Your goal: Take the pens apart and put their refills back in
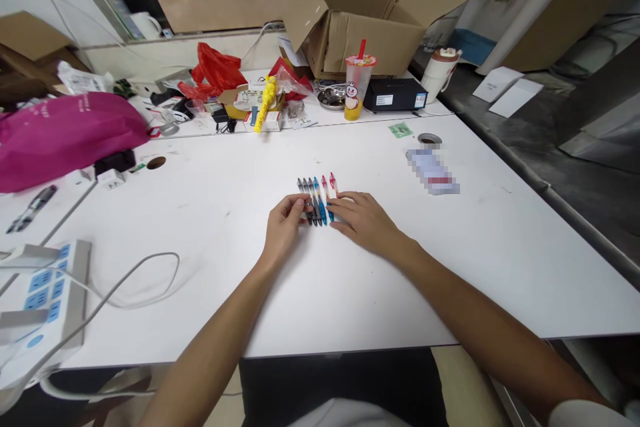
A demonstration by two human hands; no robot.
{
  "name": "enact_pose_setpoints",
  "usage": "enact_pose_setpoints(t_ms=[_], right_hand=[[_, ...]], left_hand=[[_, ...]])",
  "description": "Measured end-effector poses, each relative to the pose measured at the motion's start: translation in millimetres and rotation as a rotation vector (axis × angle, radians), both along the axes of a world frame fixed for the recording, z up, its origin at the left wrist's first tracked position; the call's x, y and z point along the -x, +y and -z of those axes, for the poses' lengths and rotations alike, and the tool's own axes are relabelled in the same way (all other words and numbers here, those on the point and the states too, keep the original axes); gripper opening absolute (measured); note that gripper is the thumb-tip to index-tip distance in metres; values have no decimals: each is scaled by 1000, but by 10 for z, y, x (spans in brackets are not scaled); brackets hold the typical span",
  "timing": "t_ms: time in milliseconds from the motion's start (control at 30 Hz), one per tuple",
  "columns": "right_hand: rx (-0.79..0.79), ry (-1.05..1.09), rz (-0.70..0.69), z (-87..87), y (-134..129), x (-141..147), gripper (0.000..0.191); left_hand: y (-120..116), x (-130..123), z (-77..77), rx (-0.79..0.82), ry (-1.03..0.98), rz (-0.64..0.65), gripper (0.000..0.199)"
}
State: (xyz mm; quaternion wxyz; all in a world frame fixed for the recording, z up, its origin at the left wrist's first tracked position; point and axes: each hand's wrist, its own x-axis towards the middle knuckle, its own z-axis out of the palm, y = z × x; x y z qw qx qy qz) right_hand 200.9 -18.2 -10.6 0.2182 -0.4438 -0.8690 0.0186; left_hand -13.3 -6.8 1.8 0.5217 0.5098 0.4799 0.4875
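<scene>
Two short rows of pens lie on the white table [200, 227], between my hands. The far row has grey-tipped pens [305, 183], a blue one [316, 185] and red-tipped ones [333, 181]. Nearer to me are black pens [315, 213] and blue pens [323, 212]. My left hand [289, 220] is at the left edge of the near row, with thumb and fingers closed on the end black pen. My right hand [357, 215] lies with its fingers spread, fingertips touching the right side of the rows, over a blue pen and beside the red-tipped ones.
A drink cup [359, 90], a black box [396, 95], an open cardboard box [345, 40] and red bags [215, 73] line the back. A magenta bag [70, 133] and a power strip [55, 293] are at left. A blurred packet [433, 171] lies right.
</scene>
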Motion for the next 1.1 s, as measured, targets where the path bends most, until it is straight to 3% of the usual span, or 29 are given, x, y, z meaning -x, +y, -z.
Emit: enact_pose_setpoints(t_ms=[200,433,567,700,800,967,1100], right_hand=[[-48,140,76,-80,-20,25,28],[60,569,278,-137,-94,60,24],[5,730,249,-195,-149,92,20],[-17,741,78,-213,-197,128,16],[87,727,-53,-190,-221,150,14],[300,750,-67,-175,-235,165,9],[560,903,-61,-195,-227,182,27]], left_hand=[[-4,5,-20,-3,12,-1,25],[-18,2,-40,18,-20,-1,23],[-27,-11,-76,76,-116,11,28],[-16,-15,-117,156,-295,35,40],[4,-7,-131,166,-394,22,38],[3,5,-163,168,-406,22,35],[-41,3,-177,149,-410,135,33]])
